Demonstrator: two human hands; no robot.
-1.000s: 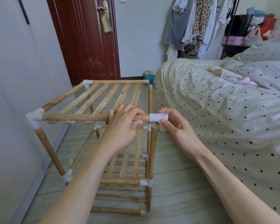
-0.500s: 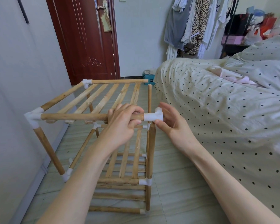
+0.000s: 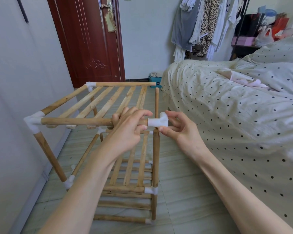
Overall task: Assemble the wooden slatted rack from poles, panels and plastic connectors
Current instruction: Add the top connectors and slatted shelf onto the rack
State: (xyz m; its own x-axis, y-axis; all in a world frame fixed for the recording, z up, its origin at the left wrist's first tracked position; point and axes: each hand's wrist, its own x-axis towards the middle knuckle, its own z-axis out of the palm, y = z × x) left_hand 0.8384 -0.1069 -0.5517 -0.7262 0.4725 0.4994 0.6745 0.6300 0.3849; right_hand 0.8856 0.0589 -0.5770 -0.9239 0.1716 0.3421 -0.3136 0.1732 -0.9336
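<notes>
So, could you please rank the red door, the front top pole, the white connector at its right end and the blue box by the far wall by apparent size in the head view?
1. red door
2. front top pole
3 and 4. white connector and blue box look alike; the box is farther off, so I won't rank them.

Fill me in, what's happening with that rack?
A person is putting together a wooden slatted rack on the floor beside a bed. The left hand grips the near top pole, while the right hand pinches a white corner connector on that pole's end. The upright pole below it isn't socketed yet, and the far right corner is also open.
</notes>
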